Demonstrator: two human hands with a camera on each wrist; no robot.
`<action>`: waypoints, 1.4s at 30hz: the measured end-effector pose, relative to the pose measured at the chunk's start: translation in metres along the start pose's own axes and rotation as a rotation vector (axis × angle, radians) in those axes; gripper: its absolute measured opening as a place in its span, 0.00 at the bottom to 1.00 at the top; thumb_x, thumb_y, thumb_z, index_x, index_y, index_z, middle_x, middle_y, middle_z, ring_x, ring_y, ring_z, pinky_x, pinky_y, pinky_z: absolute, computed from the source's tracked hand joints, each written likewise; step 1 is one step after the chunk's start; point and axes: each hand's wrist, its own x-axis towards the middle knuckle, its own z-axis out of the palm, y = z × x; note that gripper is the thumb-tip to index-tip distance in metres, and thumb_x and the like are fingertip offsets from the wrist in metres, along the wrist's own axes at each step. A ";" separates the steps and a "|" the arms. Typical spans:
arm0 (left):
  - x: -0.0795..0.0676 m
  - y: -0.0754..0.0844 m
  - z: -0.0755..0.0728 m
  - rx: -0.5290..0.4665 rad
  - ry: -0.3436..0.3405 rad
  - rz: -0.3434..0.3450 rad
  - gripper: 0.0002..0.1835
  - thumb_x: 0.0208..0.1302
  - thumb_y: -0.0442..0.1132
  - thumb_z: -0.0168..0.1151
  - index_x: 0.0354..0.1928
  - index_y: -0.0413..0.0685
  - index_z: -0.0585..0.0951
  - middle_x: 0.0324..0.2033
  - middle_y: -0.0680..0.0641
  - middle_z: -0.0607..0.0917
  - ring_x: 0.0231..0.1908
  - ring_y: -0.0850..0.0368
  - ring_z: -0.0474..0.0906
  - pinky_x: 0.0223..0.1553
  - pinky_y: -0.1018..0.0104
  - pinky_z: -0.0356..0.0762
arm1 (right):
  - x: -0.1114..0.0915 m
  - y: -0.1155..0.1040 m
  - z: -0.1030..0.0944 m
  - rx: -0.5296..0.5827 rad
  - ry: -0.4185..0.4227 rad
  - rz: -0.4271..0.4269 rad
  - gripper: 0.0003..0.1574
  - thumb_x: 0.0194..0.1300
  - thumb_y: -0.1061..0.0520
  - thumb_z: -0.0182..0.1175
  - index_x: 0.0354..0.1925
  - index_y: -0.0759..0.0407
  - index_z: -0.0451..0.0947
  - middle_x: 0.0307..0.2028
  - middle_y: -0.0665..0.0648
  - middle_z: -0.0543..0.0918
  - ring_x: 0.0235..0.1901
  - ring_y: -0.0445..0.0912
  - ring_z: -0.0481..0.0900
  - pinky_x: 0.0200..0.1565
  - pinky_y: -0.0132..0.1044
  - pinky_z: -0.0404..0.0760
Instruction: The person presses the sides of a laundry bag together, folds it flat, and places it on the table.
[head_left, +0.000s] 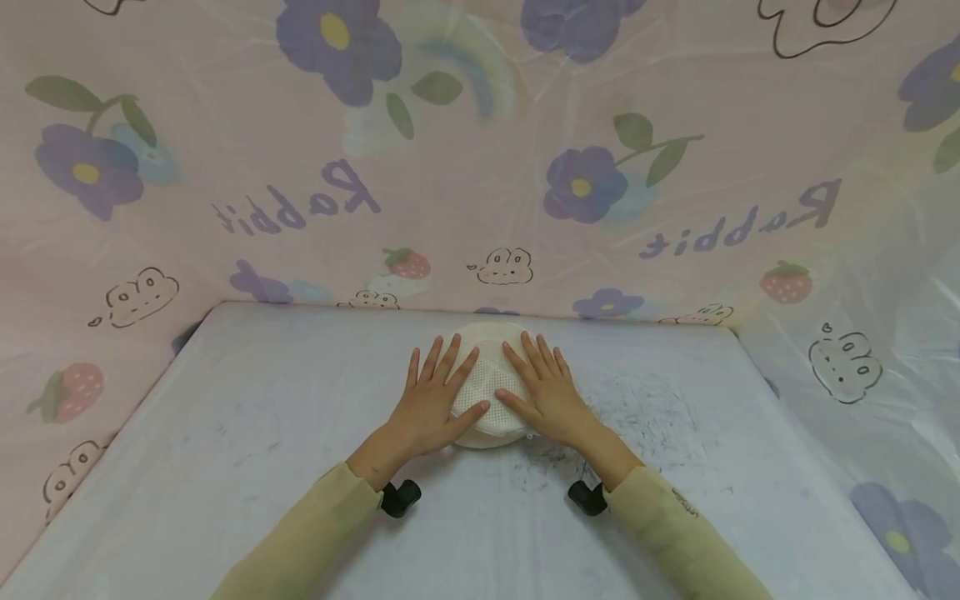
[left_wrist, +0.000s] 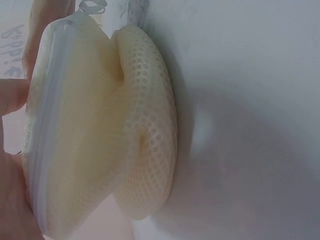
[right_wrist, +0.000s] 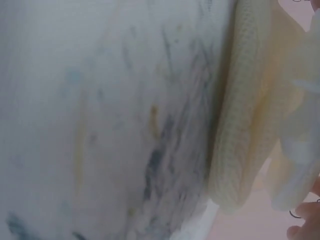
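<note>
A round, cream mesh laundry bag (head_left: 489, 375) lies on the table in the head view. My left hand (head_left: 429, 414) rests on its left side with the fingers spread and straight. On the opposite side my right hand (head_left: 553, 402) presses flat, also with fingers spread, and the two thumbs point toward each other. From the left wrist, the bag (left_wrist: 152, 105) looks thick and soft, with a fold between its upper and lower layers. A white zipper (left_wrist: 49, 125) runs along the upper layer beside the left hand. The right wrist view shows the bag's honeycomb side (right_wrist: 237, 110) close to the tabletop.
The white table (head_left: 247, 467) carries dark smudges (head_left: 637, 417) to the right of the bag. A pink curtain (head_left: 465, 183) with flowers and rabbits hangs behind and at both sides. Black wrist mounts (head_left: 401, 498) sit below both wrists.
</note>
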 end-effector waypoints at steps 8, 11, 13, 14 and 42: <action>0.000 -0.004 0.005 0.006 0.003 -0.004 0.40 0.65 0.66 0.40 0.73 0.56 0.47 0.73 0.42 0.40 0.72 0.44 0.29 0.68 0.40 0.27 | 0.001 0.001 0.003 -0.006 -0.018 -0.012 0.44 0.67 0.34 0.43 0.73 0.45 0.42 0.73 0.59 0.40 0.73 0.57 0.36 0.69 0.60 0.40; 0.001 -0.005 0.007 -0.001 0.002 -0.006 0.40 0.64 0.66 0.41 0.73 0.55 0.48 0.73 0.42 0.41 0.72 0.43 0.30 0.68 0.40 0.27 | 0.001 0.001 0.003 -0.010 -0.032 -0.013 0.44 0.67 0.33 0.43 0.73 0.45 0.42 0.73 0.60 0.40 0.73 0.57 0.36 0.69 0.60 0.40; 0.001 -0.006 0.008 -0.013 0.006 -0.004 0.40 0.64 0.65 0.43 0.72 0.54 0.49 0.73 0.41 0.41 0.72 0.43 0.30 0.68 0.39 0.26 | 0.001 0.001 0.003 -0.007 -0.041 -0.012 0.44 0.67 0.33 0.43 0.73 0.46 0.41 0.73 0.60 0.40 0.73 0.57 0.36 0.68 0.60 0.40; 0.001 -0.006 0.009 -0.011 0.004 -0.005 0.40 0.64 0.65 0.43 0.72 0.55 0.49 0.73 0.41 0.41 0.72 0.43 0.30 0.68 0.39 0.26 | 0.000 0.001 0.003 -0.004 -0.043 -0.015 0.45 0.67 0.33 0.43 0.73 0.46 0.42 0.73 0.60 0.40 0.73 0.58 0.37 0.68 0.61 0.40; 0.003 -0.015 0.029 0.005 -0.126 -0.037 0.44 0.61 0.70 0.41 0.73 0.57 0.46 0.73 0.43 0.42 0.72 0.42 0.35 0.68 0.38 0.27 | -0.003 0.003 0.014 -0.068 -0.148 -0.001 0.46 0.66 0.29 0.38 0.73 0.45 0.39 0.73 0.59 0.40 0.73 0.58 0.37 0.67 0.63 0.41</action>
